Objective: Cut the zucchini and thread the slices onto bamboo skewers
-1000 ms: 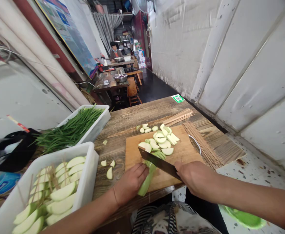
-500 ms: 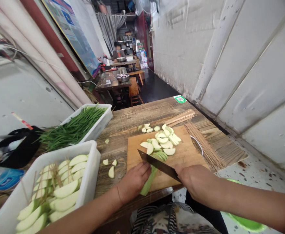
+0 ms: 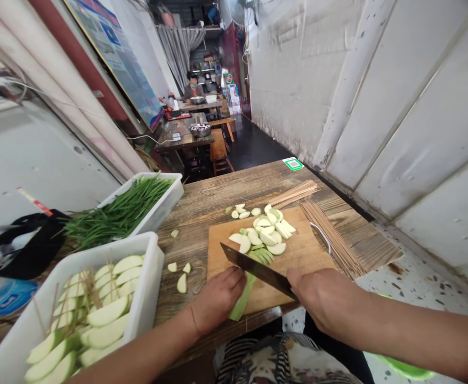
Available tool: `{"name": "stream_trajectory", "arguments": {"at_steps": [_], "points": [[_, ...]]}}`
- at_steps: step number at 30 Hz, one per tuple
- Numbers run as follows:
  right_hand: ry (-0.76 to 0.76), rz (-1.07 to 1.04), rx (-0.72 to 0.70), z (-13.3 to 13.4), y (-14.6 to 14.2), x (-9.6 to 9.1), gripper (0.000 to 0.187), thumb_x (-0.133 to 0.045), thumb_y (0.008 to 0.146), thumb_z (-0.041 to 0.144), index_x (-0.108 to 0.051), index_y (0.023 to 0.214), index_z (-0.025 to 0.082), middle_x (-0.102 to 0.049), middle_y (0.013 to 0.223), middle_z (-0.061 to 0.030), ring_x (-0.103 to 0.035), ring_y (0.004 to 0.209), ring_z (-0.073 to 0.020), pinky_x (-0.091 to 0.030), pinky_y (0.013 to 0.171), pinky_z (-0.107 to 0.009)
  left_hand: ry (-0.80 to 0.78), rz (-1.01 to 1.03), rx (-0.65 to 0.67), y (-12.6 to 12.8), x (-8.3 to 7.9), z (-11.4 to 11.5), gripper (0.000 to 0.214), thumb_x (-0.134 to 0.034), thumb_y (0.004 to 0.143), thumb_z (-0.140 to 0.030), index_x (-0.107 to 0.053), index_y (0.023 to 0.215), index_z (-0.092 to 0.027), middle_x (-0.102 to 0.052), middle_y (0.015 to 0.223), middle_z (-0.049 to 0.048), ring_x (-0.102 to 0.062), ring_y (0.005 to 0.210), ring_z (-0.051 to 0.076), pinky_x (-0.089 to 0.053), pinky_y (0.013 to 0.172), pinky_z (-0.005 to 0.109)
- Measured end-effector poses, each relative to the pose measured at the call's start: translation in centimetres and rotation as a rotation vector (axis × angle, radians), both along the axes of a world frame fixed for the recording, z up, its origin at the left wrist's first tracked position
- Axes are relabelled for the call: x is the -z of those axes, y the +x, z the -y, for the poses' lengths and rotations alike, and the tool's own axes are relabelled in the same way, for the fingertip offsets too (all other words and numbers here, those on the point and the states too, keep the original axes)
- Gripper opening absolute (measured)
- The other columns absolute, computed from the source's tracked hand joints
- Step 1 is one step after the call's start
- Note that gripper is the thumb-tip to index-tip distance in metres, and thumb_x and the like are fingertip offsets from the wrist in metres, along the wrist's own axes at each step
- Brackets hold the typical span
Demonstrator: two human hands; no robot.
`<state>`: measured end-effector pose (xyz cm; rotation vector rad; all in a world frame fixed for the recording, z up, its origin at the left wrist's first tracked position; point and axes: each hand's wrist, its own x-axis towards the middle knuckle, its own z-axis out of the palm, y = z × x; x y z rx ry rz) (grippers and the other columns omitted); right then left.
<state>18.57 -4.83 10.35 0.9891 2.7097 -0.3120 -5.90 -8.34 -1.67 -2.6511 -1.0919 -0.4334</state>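
My right hand is closed round the handle of a dark, broad-bladed kitchen knife, its blade slanting up to the left over the cutting board. My left hand presses with bent fingers on a long pale green vegetable, like a zucchini or green eggplant, at the board's near edge. The blade lies close to the left fingertips and hides the cut end. Just beyond the blade lean fresh green-skinned slices. Behind them is a heap of pale half-round slices.
On the left stand a white tray of skewered slices and another tray with long green stalks. Bundles of thin wooden skewers lie right of the board. Small offcuts dot the table. A person sits far back.
The knife's tip has shifted slightly left and up, over the vegetable. Both hands stay almost in place. The view has tilted slightly, and the seated person at the back shows more.
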Motion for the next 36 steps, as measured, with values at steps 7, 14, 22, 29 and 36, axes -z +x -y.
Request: {"name": "stream_trajectory", "arguments": {"at_steps": [7,14,22,29,36], "points": [[-0.114,0.031,0.001,-0.3,-0.2,0.9,0.029,-0.052,0.069,0.005,-0.056,0.097,0.011,-0.071,0.072,-0.0094,-0.068,0.066,-0.0244,-0.04,0.05,-0.025,-0.045,0.069,0.027,0.0,0.2,-0.2,0.024,-0.039,0.085,-0.011,-0.057,0.102,-0.009,-0.061,0.095,0.0146,-0.057,0.09,0.02,-0.053,0.076,0.033],[-0.128,0.06,-0.017,-0.4,-0.2,2.3,0.03,-0.052,0.07,0.006,-0.056,0.099,0.01,-0.073,0.076,-0.0121,-0.069,0.07,-0.0284,-0.04,0.05,-0.028,-0.13,0.014,0.034,-0.4,-0.1,0.4,0.027,-0.037,0.088,-0.013,-0.054,0.108,-0.01,-0.06,0.099,0.0131,-0.054,0.094,0.02,-0.052,0.08,0.035],[0.026,0.024,-0.007,0.5,-0.3,0.1,0.026,-0.054,0.063,0.003,-0.055,0.086,0.013,-0.068,0.058,-0.005,-0.065,0.052,-0.0218,-0.032,0.042,-0.024,-0.149,-0.057,0.0,-0.6,-0.2,1.4,0.029,-0.038,0.086,-0.012,-0.054,0.109,-0.01,-0.059,0.105,0.0147,-0.051,0.101,0.022,-0.051,0.08,0.035],[-0.037,0.079,-0.012,0.9,-0.6,0.0,0.03,-0.054,0.062,0.0,-0.058,0.09,0.012,-0.072,0.067,-0.0091,-0.069,0.059,-0.027,-0.036,0.043,-0.027,-0.135,-0.037,0.001,-0.5,0.2,1.4,0.029,-0.037,0.086,-0.012,-0.055,0.109,-0.009,-0.06,0.105,0.0141,-0.053,0.098,0.022,-0.052,0.081,0.035],[-0.113,0.081,-0.031,0.3,-0.9,1.3,0.032,-0.052,0.067,0.002,-0.058,0.097,0.01,-0.073,0.077,-0.0117,-0.07,0.07,-0.0288,-0.043,0.05,-0.029,-0.228,-0.043,0.011,-0.4,-0.4,1.2,0.031,-0.035,0.087,-0.012,-0.053,0.112,-0.01,-0.06,0.105,0.0145,-0.054,0.097,0.021,-0.052,0.082,0.035]]}}
